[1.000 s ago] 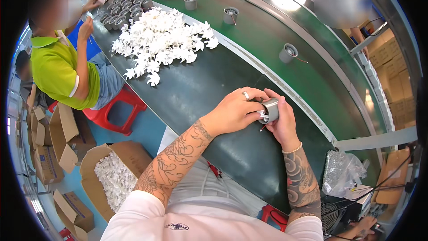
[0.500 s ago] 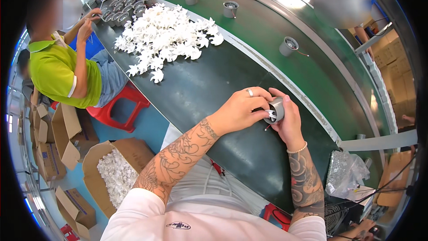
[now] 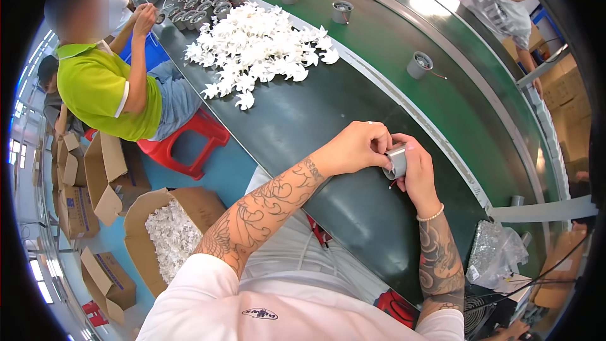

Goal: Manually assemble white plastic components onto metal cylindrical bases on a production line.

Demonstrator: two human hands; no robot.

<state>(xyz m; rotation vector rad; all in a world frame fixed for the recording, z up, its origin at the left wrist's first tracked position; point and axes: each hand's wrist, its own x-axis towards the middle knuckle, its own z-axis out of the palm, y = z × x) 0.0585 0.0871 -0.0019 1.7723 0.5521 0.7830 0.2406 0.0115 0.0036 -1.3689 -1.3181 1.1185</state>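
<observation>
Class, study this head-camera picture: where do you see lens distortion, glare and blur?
Head view: the green belt's pale edge strip bows with the fisheye; black vignette rings the frame; overhead light glares on the belt's far end; co-workers' faces are blurred; both hands and the grey cylinder stay sharp.

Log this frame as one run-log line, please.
left hand: on grey cylinder part | right hand: holds it | white plastic pieces: heaped on green belt
</observation>
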